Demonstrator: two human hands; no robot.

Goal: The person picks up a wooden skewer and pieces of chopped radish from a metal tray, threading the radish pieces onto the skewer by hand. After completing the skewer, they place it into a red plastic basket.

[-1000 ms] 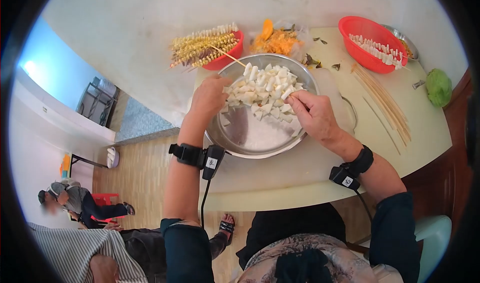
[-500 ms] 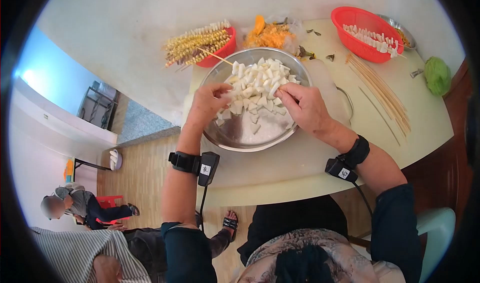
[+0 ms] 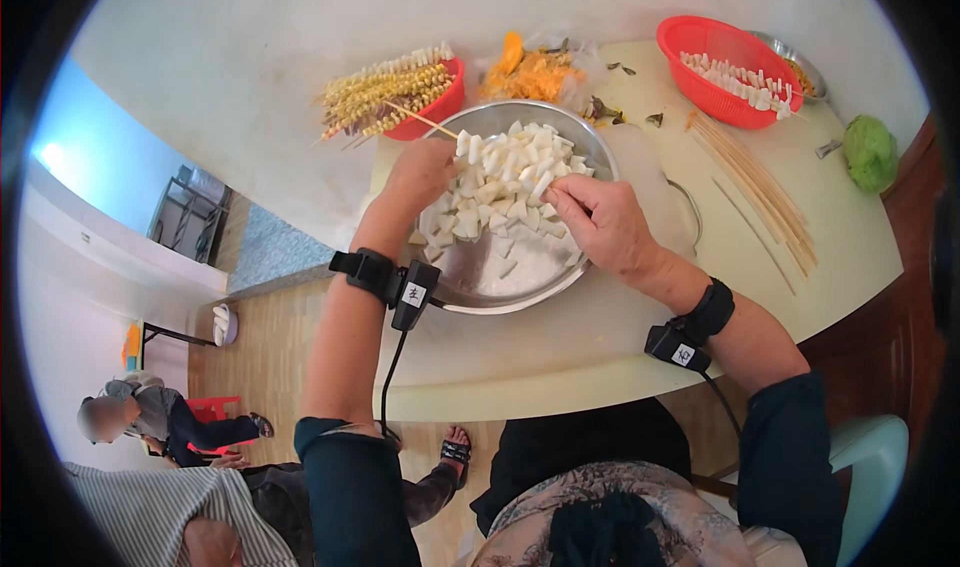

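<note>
A wide steel bowl (image 3: 500,292) holds a heap of cut white pieces (image 3: 495,212). Above the heap lies a wooden skewer (image 3: 425,120) threaded with white pieces, its bare end pointing to the upper left. My right hand (image 3: 610,229) pinches the skewer's loaded lower right end between thumb and fingers. My left hand (image 3: 420,179) is closed at the bowl's left side, close beside the skewer where its bare part meets the white pieces. Its fingertips are hidden, so what they hold does not show.
Loaded skewers (image 3: 390,92) rest on a red basket (image 3: 452,92); another red basket (image 3: 715,35) holds white skewered pieces. Bare sticks (image 3: 755,192) and a green vegetable (image 3: 870,154) lie right. Orange shreds (image 3: 535,75) sit behind the bowl. Two people are at the lower left.
My left hand has moved up from the bowl's left side toward the skewer, and its fingers have turned out of sight. My right hand keeps its pinch on the skewer's end.
</note>
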